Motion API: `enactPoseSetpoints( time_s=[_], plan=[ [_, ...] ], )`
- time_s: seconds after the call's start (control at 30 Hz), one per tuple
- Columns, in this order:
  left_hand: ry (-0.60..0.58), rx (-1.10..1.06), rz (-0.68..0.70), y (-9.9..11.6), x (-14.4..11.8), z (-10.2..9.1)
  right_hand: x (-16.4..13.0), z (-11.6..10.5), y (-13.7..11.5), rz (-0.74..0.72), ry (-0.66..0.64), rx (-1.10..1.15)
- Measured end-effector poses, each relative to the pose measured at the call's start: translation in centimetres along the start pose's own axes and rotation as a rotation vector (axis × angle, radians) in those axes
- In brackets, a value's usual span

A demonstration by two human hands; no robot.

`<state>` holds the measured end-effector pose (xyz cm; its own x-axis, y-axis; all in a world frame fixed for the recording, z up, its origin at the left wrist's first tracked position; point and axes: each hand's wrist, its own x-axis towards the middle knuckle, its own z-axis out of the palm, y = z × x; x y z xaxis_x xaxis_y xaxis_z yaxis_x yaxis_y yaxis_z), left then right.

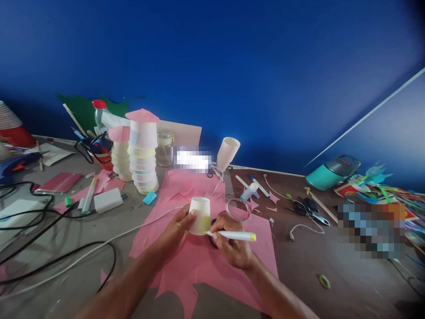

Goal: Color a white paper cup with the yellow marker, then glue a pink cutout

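Upside down above pink paper (212,266), a white paper cup (199,208) is gripped at its left side by my left hand (181,223). Yellow colouring shows on the cup's lower right. My right hand (232,243) is closed around a white marker (237,235) with a yellow end, and its tip touches or nearly touches the cup near the rim. Partly hidden behind my right hand is a dark round object, perhaps scissor handles. To the left stands a tall stack of cups (142,164) topped by a pink paper cone (142,116), with a shorter similar stack (121,155) behind it.
Nested cups (228,153) lean near the blue wall (232,79). A tape roll (238,209), a glue bottle (249,191) and markers (259,186) lie to the right. A teal container (332,172) rests farther right. Cables (109,241) cross the left side.
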<state>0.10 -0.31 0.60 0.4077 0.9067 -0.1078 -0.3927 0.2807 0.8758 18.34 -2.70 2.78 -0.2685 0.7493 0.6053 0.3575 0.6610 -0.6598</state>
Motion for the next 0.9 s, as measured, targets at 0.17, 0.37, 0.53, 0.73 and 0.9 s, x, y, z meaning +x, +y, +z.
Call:
enactPoseSetpoints(
  time_s=[0.17, 0.37, 0.53, 0.73, 0.9],
  plan=[
    [-0.024, -0.022, 0.014, -0.20, 0.09, -0.10, -0.11, -0.08, 0.10, 0.071, 0.049, 0.007],
    [-0.022, -0.006, 0.015, 0.00, -0.01, 0.07, -0.09, -0.11, 0.14, 0.072, 0.032, 0.020],
    [-0.004, -0.007, 0.010, 0.30, -0.09, 0.28, 0.02, -0.14, 0.06, 0.034, 0.014, 0.005],
    [0.012, -0.023, -0.008, 0.53, -0.12, 0.46, -0.03, -0.27, 0.17, 0.074, 0.049, -0.007],
    [0.019, -0.029, -0.008, 0.56, -0.05, 0.50, -0.05, -0.27, 0.23, 0.066, 0.040, 0.029]
  ],
)
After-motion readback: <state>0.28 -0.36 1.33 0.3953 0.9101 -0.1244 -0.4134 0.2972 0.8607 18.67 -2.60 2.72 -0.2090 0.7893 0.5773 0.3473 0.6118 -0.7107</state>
